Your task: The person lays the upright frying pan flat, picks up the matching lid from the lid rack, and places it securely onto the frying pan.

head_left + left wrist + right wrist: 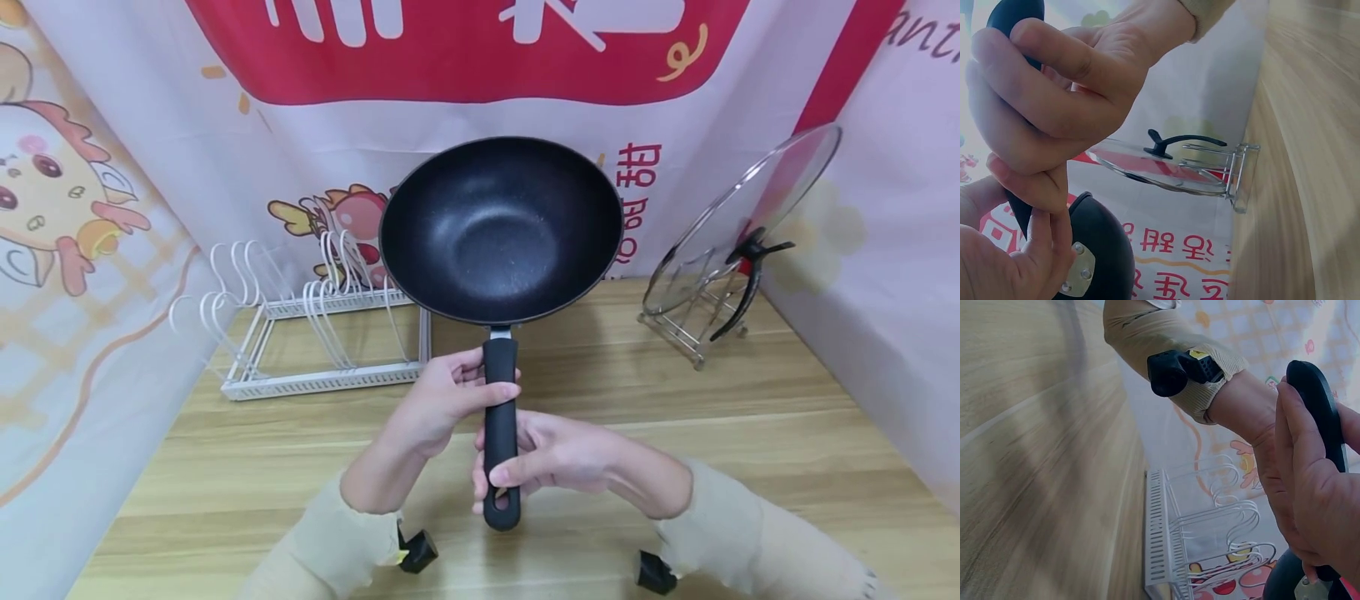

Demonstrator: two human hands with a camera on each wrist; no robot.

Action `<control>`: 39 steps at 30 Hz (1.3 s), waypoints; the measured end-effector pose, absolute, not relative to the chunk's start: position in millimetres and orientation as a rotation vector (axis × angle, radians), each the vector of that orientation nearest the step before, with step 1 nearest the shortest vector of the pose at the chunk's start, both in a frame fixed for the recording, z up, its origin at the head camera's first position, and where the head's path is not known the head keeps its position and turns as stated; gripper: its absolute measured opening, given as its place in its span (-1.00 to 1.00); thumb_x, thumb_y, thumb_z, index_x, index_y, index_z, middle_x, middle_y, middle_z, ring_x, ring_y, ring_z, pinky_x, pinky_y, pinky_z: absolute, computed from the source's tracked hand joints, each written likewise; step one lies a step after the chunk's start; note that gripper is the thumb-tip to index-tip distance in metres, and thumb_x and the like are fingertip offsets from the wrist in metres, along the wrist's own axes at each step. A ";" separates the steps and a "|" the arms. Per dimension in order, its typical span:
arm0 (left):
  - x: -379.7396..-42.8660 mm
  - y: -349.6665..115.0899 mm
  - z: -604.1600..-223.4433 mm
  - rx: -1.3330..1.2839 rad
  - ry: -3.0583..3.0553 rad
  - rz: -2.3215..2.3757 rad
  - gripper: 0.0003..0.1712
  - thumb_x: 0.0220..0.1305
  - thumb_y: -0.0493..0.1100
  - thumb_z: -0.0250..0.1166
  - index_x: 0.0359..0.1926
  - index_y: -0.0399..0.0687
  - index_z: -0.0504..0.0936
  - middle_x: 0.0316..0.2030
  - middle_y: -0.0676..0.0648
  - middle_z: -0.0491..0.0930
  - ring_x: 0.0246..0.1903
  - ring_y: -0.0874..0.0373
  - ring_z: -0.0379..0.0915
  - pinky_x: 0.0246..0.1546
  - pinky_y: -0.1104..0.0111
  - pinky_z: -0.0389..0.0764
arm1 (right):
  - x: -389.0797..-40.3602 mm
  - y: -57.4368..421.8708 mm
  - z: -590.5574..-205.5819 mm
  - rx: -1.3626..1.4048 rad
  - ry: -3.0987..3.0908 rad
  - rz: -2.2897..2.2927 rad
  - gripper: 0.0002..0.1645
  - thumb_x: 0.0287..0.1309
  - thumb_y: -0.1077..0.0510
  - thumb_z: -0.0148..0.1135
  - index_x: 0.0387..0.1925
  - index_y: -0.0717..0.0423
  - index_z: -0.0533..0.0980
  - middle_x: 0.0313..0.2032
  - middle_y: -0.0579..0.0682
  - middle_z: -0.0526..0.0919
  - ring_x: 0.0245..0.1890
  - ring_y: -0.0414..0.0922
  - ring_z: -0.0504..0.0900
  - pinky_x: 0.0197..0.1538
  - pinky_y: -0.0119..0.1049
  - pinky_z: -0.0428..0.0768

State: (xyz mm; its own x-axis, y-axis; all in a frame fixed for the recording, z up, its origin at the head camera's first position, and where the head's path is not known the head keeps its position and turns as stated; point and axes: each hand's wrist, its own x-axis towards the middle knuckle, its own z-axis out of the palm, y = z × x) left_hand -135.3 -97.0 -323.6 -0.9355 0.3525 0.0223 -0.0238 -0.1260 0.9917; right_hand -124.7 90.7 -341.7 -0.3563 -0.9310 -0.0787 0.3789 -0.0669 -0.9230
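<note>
A black wok [502,237] is held up above the wooden table, its dark inside facing the head camera. Its long black handle [500,433] points down toward the person. My left hand [446,396] grips the handle's upper part near the metal neck, thumb laid across the front. Lower down, close to the hanging hole, my right hand [562,454] holds the same handle with its thumb on top and fingers curled behind. In the left wrist view, the wok's underside [1107,244] and a riveted metal bracket [1079,272] show beyond both hands.
At the left stands a white wire rack [322,383], partly behind the wok. On the right, a glass lid [742,217] with a black knob leans in a small metal stand [678,337]. Printed cloth [345,129] hangs around the wooden table [750,467].
</note>
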 end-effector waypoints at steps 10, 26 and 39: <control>-132.0 -93.3 -332.4 0.374 1.901 2.122 -0.60 0.22 -0.44 0.37 0.07 -0.57 0.56 -0.24 -0.15 0.72 -0.22 0.18 0.68 -0.09 0.40 0.66 | -120.5 96.7 -350.0 -0.702 1.137 -1.649 -0.52 0.39 0.20 0.26 0.12 0.20 0.18 -0.17 -0.02 0.71 -0.03 -0.04 0.73 0.02 -0.24 0.65; -129.9 -88.9 -347.1 0.352 1.930 2.092 -0.59 0.24 -0.43 0.38 0.06 -0.59 0.55 -0.25 -0.15 0.72 -0.23 0.16 0.69 -0.10 0.39 0.67 | -119.4 102.7 -362.5 -0.666 1.071 -1.647 -0.64 0.39 0.30 0.21 0.05 0.16 0.23 -0.15 -0.02 0.71 -0.03 -0.05 0.73 0.04 -0.27 0.66; -129.5 -87.3 -360.3 0.346 1.976 2.041 -0.52 0.24 -0.39 0.40 0.13 -0.58 0.53 -0.19 -0.26 0.73 -0.17 0.11 0.70 -0.05 0.37 0.67 | -118.1 106.0 -373.1 -0.662 1.091 -1.625 -0.64 0.38 0.31 0.19 0.04 0.15 0.22 -0.15 -0.05 0.72 -0.05 -0.08 0.73 0.01 -0.30 0.66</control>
